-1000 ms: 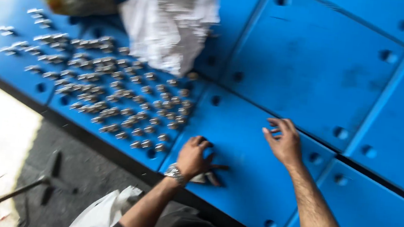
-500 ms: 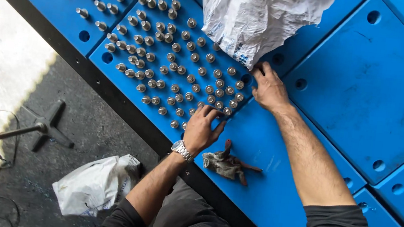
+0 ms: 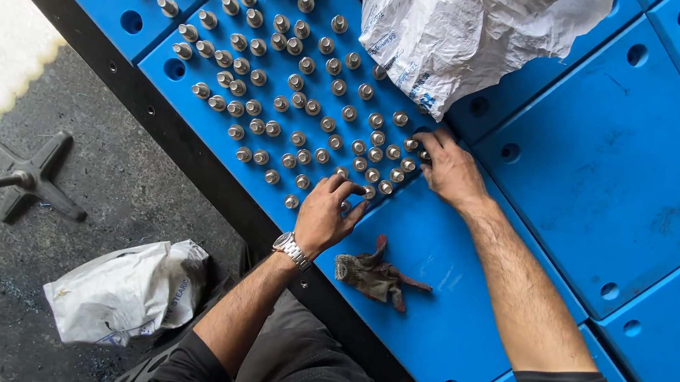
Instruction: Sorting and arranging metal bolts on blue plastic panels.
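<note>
My left hand (image 3: 327, 215) pinches one bolt (image 3: 348, 190) upright; my right hand (image 3: 450, 171), grip released, steadies bolts beside the bag (image 3: 466, 36).

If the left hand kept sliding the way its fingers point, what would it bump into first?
Probably the nearest metal studs standing on the blue panel. The left hand points up and right, fingertips already right beside them, with more rows behind.
</note>
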